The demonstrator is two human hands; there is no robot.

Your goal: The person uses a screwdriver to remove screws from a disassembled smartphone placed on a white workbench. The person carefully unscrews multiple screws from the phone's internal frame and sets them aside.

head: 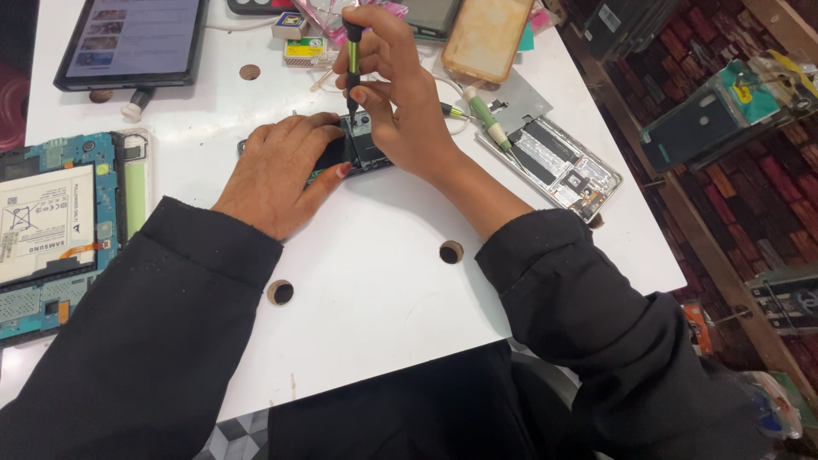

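My right hand (400,89) grips a thin black and green screwdriver (352,64) upright, its tip down on a small dark opened phone (365,149) lying on the white table (375,281). My left hand (281,170) lies flat over the left part of that phone, fingers pressing it to the table. Most of the phone is hidden under both hands. Black sleeves cover both my arms.
An opened tablet with a white battery (60,226) lies at the left edge. A dark tablet (132,38) is at the back left. A dismantled silver phone (554,162) and a second screwdriver (486,115) lie right. Round holes (450,251) dot the table. A patterned floor is beyond the right edge.
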